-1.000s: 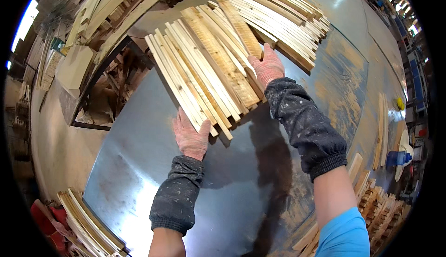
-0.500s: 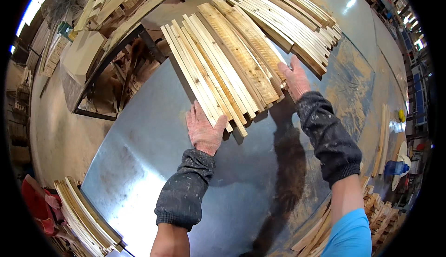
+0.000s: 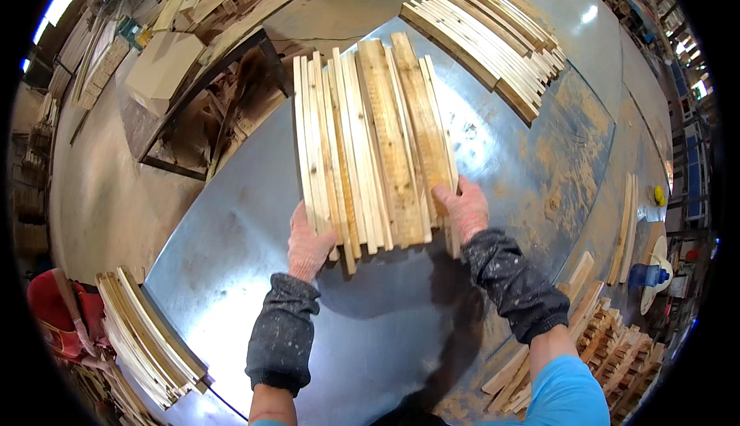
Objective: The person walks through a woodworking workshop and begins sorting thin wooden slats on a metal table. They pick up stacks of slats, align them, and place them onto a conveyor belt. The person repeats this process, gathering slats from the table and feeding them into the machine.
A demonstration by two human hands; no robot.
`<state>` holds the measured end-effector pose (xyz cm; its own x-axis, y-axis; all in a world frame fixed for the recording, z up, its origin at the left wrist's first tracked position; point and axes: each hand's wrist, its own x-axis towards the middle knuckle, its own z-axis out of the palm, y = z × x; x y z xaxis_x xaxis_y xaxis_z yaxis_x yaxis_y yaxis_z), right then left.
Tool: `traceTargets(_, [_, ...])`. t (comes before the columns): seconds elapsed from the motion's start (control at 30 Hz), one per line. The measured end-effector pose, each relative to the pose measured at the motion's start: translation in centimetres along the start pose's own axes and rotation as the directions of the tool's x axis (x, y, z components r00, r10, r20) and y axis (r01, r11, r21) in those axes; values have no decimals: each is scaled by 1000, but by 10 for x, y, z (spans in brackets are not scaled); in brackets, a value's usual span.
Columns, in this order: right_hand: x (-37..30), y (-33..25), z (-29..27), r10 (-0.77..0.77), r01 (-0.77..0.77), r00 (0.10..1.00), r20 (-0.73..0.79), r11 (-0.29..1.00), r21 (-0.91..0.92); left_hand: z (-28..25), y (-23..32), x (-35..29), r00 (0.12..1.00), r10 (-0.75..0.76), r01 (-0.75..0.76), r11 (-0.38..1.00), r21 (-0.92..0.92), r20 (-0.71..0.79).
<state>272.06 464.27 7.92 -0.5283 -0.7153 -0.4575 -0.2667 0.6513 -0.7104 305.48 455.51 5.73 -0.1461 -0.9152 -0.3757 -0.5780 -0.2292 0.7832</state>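
Observation:
A row of long wooden strips (image 3: 378, 141), side by side, is gripped between my two gloved hands above the metal table (image 3: 231, 226). My left hand (image 3: 308, 245) presses against the left edge at the near end, with its thumb over the strips and its other fingers mostly hidden. On the opposite edge, my right hand (image 3: 464, 209) clasps the outermost strips, thumb on top. The strip ends nearest me are uneven, and one sticks out farther than the others. Some strips are broader and rougher, the rest narrow and pale.
Another stack of strips (image 3: 486, 41) lies on the table's far right. Sawdust (image 3: 566, 156) coats the table's right side. More strips (image 3: 150, 341) stand at the lower left beside a person in red (image 3: 65, 310). Wood pieces (image 3: 617, 357) are piled at lower right.
The strips have come nearer and turned more upright in view, away from the far stack. My left hand has closed on their edge, and my right hand has moved nearer with them.

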Motion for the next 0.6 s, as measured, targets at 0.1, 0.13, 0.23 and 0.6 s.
traceTargets(0.1, [-67, 21, 23, -84, 78, 995, -46, 989, -128, -20, -50, -60, 1000, -25, 26, 999, -46, 14])
traceTargets(0.13, [-91, 28, 30, -118, 108, 992, -53, 980, -170, -26, -68, -88, 997, -71, 71, 997, -4, -11])
traceTargets(0.23, [-167, 50, 48, -46, 59, 997, 60, 969, -242, -46, -112, -185, 980, -182, 185, 982, 39, -75])
traceTargets(0.6, [-388, 114, 101, 101, 87, 876, 472, 929, -360, -86, -220, -484, 803, -586, 483, 744, -462, -105])
